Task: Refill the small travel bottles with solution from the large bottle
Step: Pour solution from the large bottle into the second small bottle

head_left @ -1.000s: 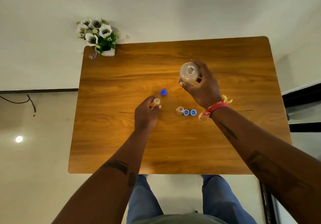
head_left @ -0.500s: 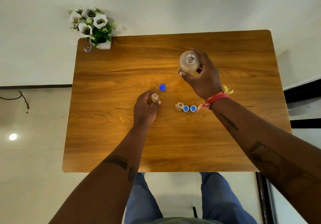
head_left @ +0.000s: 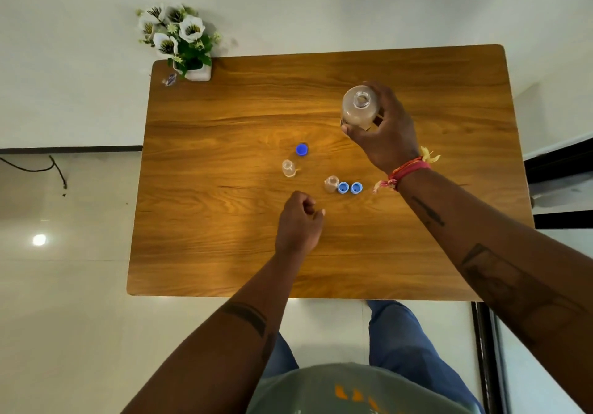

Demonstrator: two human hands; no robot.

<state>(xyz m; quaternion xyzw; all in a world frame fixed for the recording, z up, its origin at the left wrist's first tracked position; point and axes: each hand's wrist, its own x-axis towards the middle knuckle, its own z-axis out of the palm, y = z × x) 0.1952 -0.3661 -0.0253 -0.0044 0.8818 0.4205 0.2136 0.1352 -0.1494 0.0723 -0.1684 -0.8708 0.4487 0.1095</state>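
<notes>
Wood table (head_left: 208,253) had two open little bottles (head_left: 288,167) standing apart near blue caps (head_left: 301,149), while the right hand (head_left: 385,137) gripped the big open bottle (head_left: 358,107) farther back and the left hand (head_left: 300,224) was curled up, holding nothing.

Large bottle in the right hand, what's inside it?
The large bottle is uncapped, and through its clear wall shows what looks like pale brownish liquid. The right hand wraps its near side, so the fill level cannot be seen.
</notes>
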